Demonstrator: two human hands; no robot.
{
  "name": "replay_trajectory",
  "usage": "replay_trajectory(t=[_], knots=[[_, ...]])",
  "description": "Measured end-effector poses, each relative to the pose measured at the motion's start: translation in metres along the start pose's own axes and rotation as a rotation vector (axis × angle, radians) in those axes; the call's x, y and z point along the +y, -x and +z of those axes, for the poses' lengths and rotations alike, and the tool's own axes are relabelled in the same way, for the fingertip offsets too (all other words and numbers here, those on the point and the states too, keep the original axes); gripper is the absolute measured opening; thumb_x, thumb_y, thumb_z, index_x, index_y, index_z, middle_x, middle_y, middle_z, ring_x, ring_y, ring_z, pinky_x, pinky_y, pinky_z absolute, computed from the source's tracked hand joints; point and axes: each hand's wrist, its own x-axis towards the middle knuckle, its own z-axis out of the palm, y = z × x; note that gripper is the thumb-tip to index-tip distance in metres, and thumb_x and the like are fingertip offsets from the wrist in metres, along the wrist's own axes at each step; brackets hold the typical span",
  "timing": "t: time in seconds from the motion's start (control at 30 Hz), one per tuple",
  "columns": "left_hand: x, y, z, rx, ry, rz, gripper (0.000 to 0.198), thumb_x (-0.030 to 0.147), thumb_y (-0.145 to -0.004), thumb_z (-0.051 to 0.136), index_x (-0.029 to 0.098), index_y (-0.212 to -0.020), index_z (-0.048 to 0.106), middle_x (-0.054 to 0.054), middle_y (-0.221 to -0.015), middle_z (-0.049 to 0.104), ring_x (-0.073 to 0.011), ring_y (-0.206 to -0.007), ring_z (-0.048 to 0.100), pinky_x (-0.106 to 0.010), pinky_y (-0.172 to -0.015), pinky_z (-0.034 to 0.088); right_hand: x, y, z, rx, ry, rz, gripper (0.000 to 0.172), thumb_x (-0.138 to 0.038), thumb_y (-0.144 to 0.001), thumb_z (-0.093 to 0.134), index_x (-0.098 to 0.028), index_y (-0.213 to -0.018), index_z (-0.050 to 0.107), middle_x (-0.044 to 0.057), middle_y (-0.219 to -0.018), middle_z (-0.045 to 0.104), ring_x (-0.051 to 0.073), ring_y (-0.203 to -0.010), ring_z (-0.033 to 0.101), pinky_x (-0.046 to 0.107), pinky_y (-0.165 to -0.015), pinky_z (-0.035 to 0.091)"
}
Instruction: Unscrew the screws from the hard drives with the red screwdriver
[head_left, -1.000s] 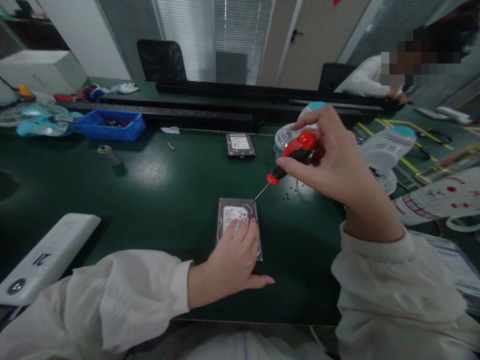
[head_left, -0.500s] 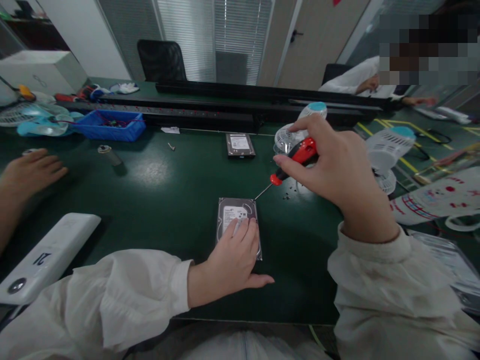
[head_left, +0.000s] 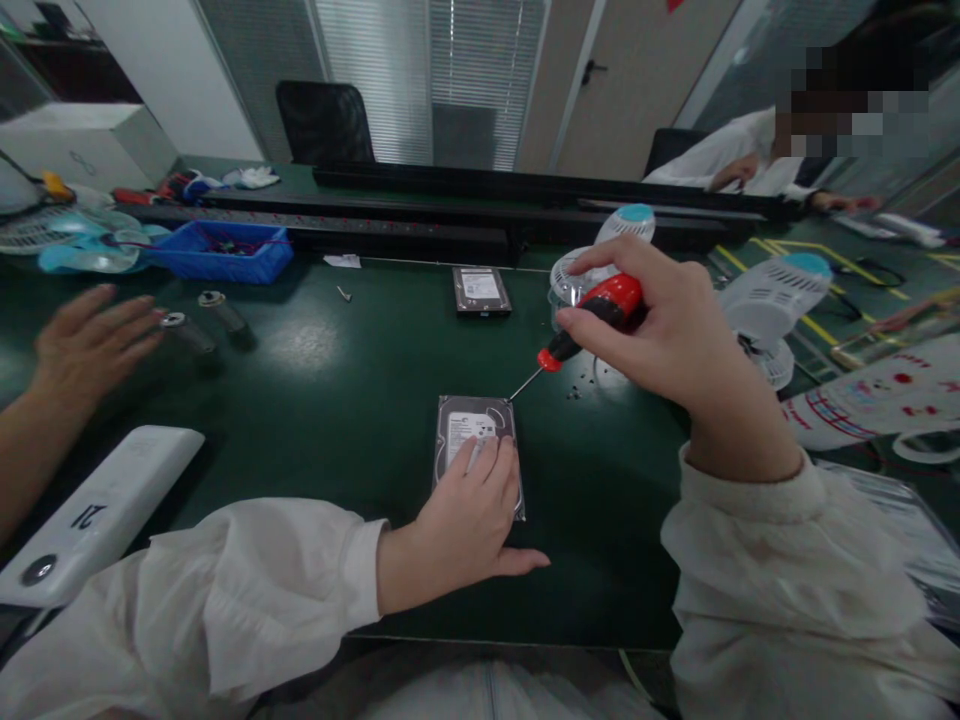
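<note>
A hard drive (head_left: 454, 432) with a white label lies flat on the green table in front of me. My left hand (head_left: 471, 515) rests across its lower right part, fingers stretched out flat and thumb out to the side over the table. In my right hand (head_left: 652, 325) is a red and black screwdriver (head_left: 564, 343), gripped by its handle. It slants down to the left, its tip at the drive's upper right corner. Several tiny screws (head_left: 576, 390) lie right of the drive. My hand hides part of the label.
A second hard drive (head_left: 480, 290) lies farther back. Another person's hand (head_left: 94, 340) is at the left, near two metal cylinders (head_left: 187, 333). A white device (head_left: 97, 515), a blue tray (head_left: 223, 252), white fans (head_left: 772, 295) and a printed white container (head_left: 877, 395) stand around.
The other person's hand at the left has let go of a metal cylinder, now standing beside the first. My right hand's grip on the screwdriver has shifted slightly; my left hand stays put.
</note>
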Motion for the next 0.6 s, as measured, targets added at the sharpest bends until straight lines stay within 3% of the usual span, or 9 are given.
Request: replay_trajectory(t=[0.13, 0.3, 0.53, 0.6], knots=[[-0.0004, 0.0003, 0.001, 0.024, -0.005, 0.004, 0.104, 0.086, -0.097, 0.031, -0.002, -0.144, 0.063, -0.027, -0.148, 0.063, -0.039, -0.135, 0.057, -0.049, -0.114, 0.039, -0.0019, 0.0008, -0.0035, -0.051, -0.059, -0.001, 0.047, -0.028, -0.077, 0.066, -0.025, -0.124, 0.06, -0.001, -0.077, 0.061, 0.016, -0.059, 0.05, 0.033, -0.058, 0.041], [-0.0009, -0.0004, 0.0, 0.023, -0.004, 0.0, 0.105, 0.086, -0.096, 0.032, -0.002, -0.143, 0.064, -0.027, -0.147, 0.064, -0.0391, -0.133, 0.059, -0.049, -0.113, 0.04, -0.0023, 0.0022, -0.0087, -0.059, -0.015, 0.009, 0.055, -0.024, -0.075, 0.065, -0.019, -0.13, 0.061, 0.001, -0.075, 0.059, 0.016, -0.059, 0.051, 0.034, -0.059, 0.041], [-0.0009, -0.0002, -0.0008, 0.014, -0.01, 0.003, 0.105, 0.086, -0.097, 0.031, -0.002, -0.143, 0.064, -0.027, -0.147, 0.064, -0.0391, -0.133, 0.058, -0.049, -0.113, 0.04, 0.0017, 0.0015, -0.0042, -0.037, 0.087, 0.036, 0.038, -0.047, -0.091, 0.065, -0.024, -0.121, 0.067, 0.001, -0.073, 0.062, 0.019, -0.059, 0.054, 0.035, -0.061, 0.039], [-0.0008, 0.0001, -0.0008, 0.016, -0.009, 0.003, 0.104, 0.085, -0.097, 0.031, -0.003, -0.144, 0.063, -0.027, -0.147, 0.063, -0.0392, -0.134, 0.058, -0.05, -0.113, 0.04, 0.0039, 0.0012, -0.0016, -0.016, 0.11, 0.044, 0.036, -0.046, -0.091, 0.067, -0.024, -0.119, 0.067, 0.002, -0.074, 0.065, 0.019, -0.059, 0.054, 0.035, -0.061, 0.04]])
